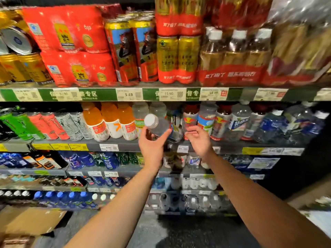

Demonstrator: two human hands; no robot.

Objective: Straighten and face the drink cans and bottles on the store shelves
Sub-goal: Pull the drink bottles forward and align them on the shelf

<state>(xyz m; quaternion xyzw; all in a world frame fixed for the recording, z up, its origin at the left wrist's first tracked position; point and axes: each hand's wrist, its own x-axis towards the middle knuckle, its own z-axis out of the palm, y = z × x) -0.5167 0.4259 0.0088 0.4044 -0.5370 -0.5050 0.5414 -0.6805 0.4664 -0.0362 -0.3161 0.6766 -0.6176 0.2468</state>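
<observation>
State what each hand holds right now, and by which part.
The left hand grips a tilted clear plastic bottle with a white cap around its middle. The right hand holds nothing, fingers loosely curled.

**Blurred, cut off, hidden**

The packs at two o'clock smear into streaks and run off the right edge. Price tags are mostly unreadable. The bottle label is partly hidden behind the left hand. Lower shelves at six o'clock blur; brands cannot be told.

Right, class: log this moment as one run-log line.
left hand: grips tilted white-capped bottle | right hand: empty, beside bottle | shelf: second from top
</observation>
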